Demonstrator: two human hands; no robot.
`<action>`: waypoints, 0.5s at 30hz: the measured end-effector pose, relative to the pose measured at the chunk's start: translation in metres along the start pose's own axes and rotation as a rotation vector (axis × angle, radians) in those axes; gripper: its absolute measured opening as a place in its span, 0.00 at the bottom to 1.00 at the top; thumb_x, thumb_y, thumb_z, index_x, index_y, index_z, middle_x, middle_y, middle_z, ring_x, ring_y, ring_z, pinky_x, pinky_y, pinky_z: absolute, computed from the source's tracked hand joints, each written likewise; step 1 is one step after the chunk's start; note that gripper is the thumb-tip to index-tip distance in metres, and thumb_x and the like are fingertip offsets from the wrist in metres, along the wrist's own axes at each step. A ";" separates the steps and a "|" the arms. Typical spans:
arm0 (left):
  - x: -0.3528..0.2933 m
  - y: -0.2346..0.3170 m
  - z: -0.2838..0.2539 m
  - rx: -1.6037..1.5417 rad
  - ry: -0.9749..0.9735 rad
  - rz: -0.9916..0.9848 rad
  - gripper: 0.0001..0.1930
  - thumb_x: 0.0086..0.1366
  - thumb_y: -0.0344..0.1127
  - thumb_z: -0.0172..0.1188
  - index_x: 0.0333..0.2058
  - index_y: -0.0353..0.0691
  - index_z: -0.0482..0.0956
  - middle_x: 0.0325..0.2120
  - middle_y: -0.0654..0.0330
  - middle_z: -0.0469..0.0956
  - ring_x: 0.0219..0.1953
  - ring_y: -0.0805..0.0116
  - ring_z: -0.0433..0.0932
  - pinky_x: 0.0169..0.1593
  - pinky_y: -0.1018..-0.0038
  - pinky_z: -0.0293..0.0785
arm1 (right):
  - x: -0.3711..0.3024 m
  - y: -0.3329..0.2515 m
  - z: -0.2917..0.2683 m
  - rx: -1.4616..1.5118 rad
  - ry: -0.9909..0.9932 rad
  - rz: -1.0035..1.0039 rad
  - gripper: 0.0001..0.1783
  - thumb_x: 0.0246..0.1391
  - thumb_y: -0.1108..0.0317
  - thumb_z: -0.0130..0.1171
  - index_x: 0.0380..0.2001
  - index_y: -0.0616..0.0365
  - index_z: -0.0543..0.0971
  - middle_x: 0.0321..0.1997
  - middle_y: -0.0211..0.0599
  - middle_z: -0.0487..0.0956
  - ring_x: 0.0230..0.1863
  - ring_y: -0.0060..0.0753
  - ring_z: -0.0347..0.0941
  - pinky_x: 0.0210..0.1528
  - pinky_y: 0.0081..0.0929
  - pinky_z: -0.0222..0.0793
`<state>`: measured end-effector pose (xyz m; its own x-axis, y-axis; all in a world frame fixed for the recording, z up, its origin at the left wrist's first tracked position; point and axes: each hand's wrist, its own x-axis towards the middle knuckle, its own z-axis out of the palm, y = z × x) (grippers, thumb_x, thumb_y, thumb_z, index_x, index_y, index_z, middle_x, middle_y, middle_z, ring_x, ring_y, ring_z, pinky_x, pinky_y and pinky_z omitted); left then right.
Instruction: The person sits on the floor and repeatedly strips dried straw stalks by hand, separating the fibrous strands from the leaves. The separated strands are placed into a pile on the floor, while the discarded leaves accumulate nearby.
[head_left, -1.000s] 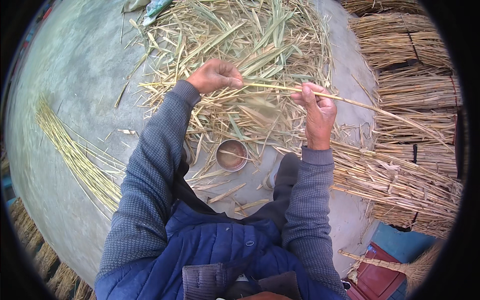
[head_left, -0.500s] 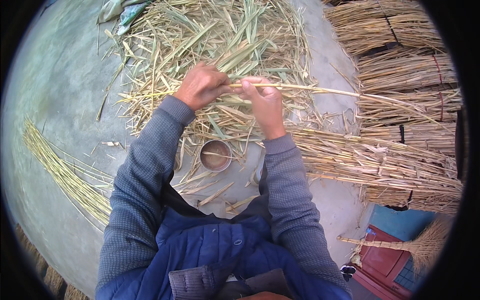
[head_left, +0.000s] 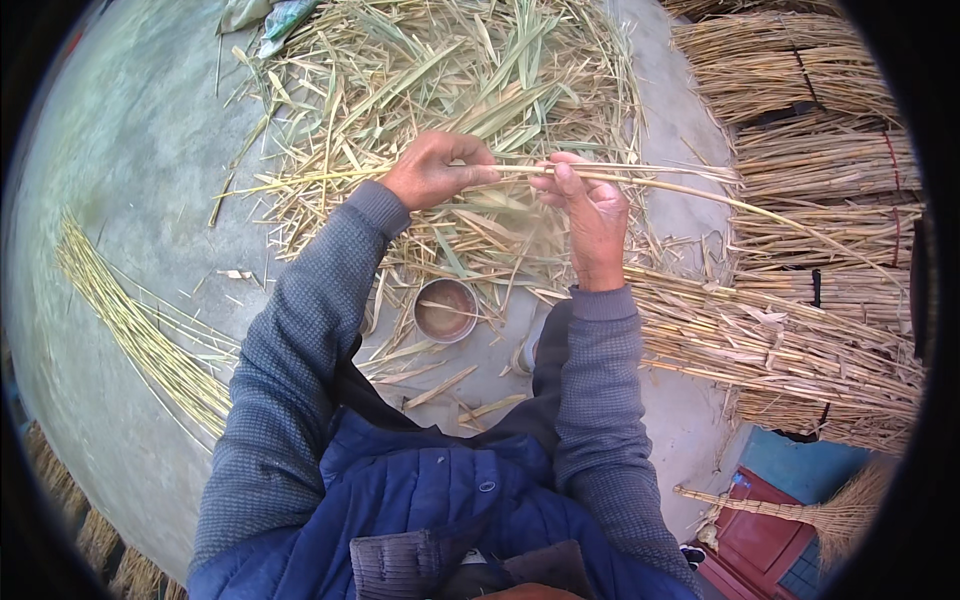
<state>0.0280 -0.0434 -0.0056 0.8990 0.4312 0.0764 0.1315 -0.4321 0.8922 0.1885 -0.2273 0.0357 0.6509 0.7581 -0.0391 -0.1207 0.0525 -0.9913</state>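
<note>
A long, thin yellowish reed stalk [head_left: 700, 193] runs across in front of me, its far end reaching over the bundles on the right. My left hand [head_left: 437, 170] is closed round it, with a stretch of stalk sticking out to the left. Further right along the same stalk, my right hand [head_left: 592, 215] pinches it between thumb and fingers, the other fingers loosely curled. Beneath both hands spreads a heap of stripped dry and green leaves [head_left: 480, 100]. Just below them, a small round metal bowl [head_left: 446, 331] stands on the floor with a stick-like piece across it.
A sheaf of loose stalks [head_left: 770, 340] lies at my right, beside several tied bundles [head_left: 815, 165]. Thin yellow-green stalks [head_left: 140, 325] lie on the floor at left. A broom [head_left: 800, 512] rests over a red object [head_left: 752, 540] at lower right. Cloth or sacking [head_left: 285, 22] lies at the far left.
My right hand has slid rightward along the stalk, away from my left hand, and its fingers have loosened somewhat. My left hand keeps its hold. The whole view has shifted slightly.
</note>
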 end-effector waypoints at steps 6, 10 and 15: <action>0.010 0.000 -0.007 -0.509 0.206 -0.177 0.10 0.65 0.36 0.68 0.38 0.34 0.82 0.30 0.60 0.85 0.34 0.72 0.83 0.41 0.74 0.79 | -0.004 0.007 0.004 0.069 0.021 -0.002 0.17 0.66 0.65 0.59 0.50 0.69 0.77 0.43 0.46 0.84 0.41 0.31 0.84 0.42 0.21 0.80; 0.005 -0.017 -0.045 -0.527 0.434 -0.158 0.14 0.62 0.43 0.70 0.37 0.38 0.82 0.29 0.61 0.85 0.32 0.75 0.82 0.47 0.71 0.76 | -0.003 0.010 -0.003 0.070 0.058 0.011 0.16 0.67 0.66 0.58 0.50 0.69 0.77 0.44 0.49 0.84 0.42 0.33 0.84 0.43 0.22 0.81; -0.010 -0.025 -0.044 0.822 0.364 0.011 0.19 0.61 0.49 0.68 0.43 0.40 0.82 0.33 0.58 0.84 0.42 0.57 0.78 0.52 0.60 0.67 | -0.003 0.008 -0.003 0.086 0.068 0.002 0.16 0.66 0.65 0.59 0.48 0.69 0.77 0.43 0.49 0.84 0.40 0.34 0.84 0.42 0.23 0.81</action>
<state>-0.0028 -0.0017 -0.0089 0.7325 0.5874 0.3441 0.5065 -0.8080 0.3011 0.1882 -0.2311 0.0270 0.6997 0.7125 -0.0528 -0.1843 0.1086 -0.9768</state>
